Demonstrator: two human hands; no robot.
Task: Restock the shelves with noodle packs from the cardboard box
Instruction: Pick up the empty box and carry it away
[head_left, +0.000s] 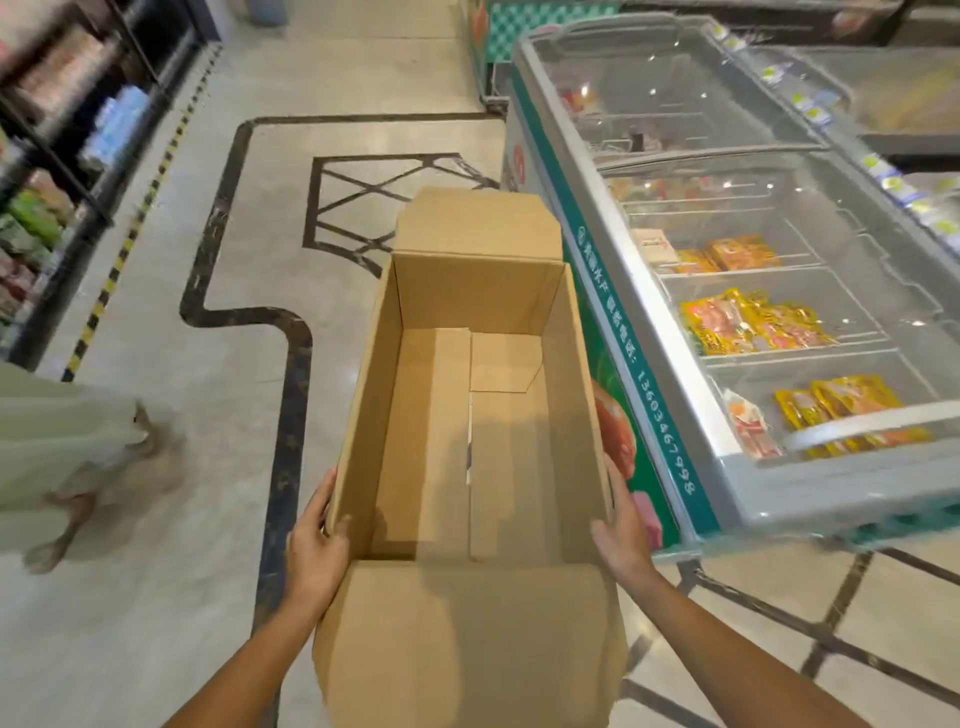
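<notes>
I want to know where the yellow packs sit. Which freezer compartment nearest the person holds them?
The nearest wire-divided compartment of the chest freezer, by the right hand: its yellow packs lie under the glass lid, closer than the two yellow groups behind.

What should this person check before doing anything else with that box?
1. Noodle packs left in the cardboard box: none visible; not ok for restocking.
2. Left hand on the box's side: ok.
3. Right hand on the opposite side: ok.
4. Floor ahead: clear; ok.
5. Chest freezer close on the right: box looks near it; contact cannot tell.
6. Passer-by at left: close; not ok.
</notes>
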